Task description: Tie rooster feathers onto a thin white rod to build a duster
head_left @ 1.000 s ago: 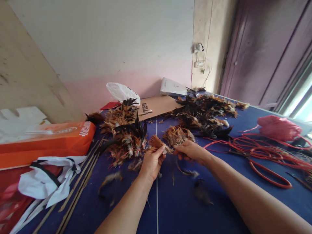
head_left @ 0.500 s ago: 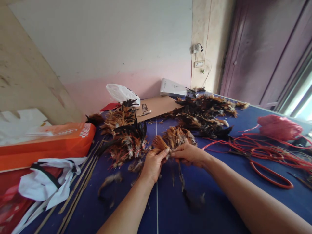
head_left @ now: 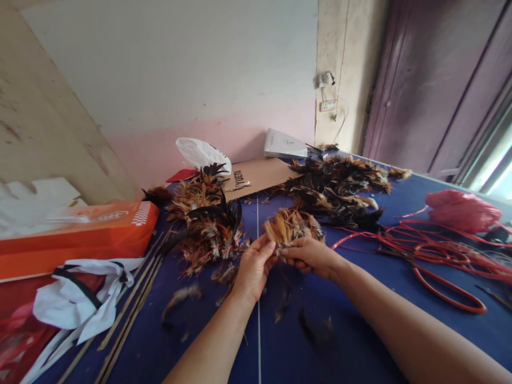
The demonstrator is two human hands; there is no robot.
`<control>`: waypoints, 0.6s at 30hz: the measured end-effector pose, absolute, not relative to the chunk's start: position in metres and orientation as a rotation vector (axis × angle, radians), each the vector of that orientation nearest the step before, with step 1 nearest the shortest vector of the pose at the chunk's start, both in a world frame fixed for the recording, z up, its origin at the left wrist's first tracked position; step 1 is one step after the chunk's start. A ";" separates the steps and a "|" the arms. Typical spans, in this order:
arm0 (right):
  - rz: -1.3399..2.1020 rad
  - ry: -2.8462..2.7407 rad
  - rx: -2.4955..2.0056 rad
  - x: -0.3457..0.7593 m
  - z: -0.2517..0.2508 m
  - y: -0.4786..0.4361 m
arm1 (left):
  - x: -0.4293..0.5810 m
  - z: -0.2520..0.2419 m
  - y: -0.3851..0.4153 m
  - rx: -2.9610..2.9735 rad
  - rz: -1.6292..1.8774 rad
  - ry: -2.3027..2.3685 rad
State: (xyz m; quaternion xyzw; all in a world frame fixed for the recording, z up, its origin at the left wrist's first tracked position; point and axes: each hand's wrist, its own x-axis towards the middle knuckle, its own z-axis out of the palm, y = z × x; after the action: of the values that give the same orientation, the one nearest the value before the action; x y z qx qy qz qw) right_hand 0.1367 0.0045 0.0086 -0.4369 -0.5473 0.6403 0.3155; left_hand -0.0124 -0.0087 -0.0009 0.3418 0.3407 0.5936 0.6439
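My left hand [head_left: 256, 266] is closed, thumb and fingers pinching the base of a small bunch of orange-brown feathers [head_left: 277, 229]. Close beside it, my right hand [head_left: 308, 256] is closed too, its fingertips pressed at the quill end of the same bunch. Just behind both hands lies a small pile of brown feathers [head_left: 310, 224], which the bunch partly overlaps in view. To the left sit tied-looking feather bundles [head_left: 212, 234], dark and brown with red at their bases. The quill ends between my fingers are mostly hidden.
Dark feathers [head_left: 340, 184] heap at the back right. Scissors with red handles [head_left: 448, 296] lie among red plastic strips [head_left: 436, 250] and a pink roll [head_left: 464, 210]. Thin sticks [head_left: 128, 309], an orange bag [head_left: 80, 234] and cardboard [head_left: 264, 176] rest on the blue table [head_left: 332, 362].
The feather bunch has turned from leaning left to standing more upright, nearer the pile behind. A feather hanging below my right hand now appears lower and loose, blurred.
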 end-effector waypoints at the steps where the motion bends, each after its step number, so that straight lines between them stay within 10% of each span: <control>1: 1.667 -1.409 -1.142 0.137 0.007 0.006 | -0.013 0.000 -0.009 0.743 1.364 0.790; 18: 1.360 -1.594 -1.170 0.131 0.008 0.003 | -0.009 -0.009 -0.013 1.027 1.386 1.070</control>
State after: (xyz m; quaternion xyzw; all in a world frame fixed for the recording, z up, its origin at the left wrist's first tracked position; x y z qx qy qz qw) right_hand 0.1310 0.0026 0.0084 -0.4543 -0.6191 0.5283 0.3623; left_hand -0.0086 -0.0128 -0.0090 0.4299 0.4476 0.5800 0.5276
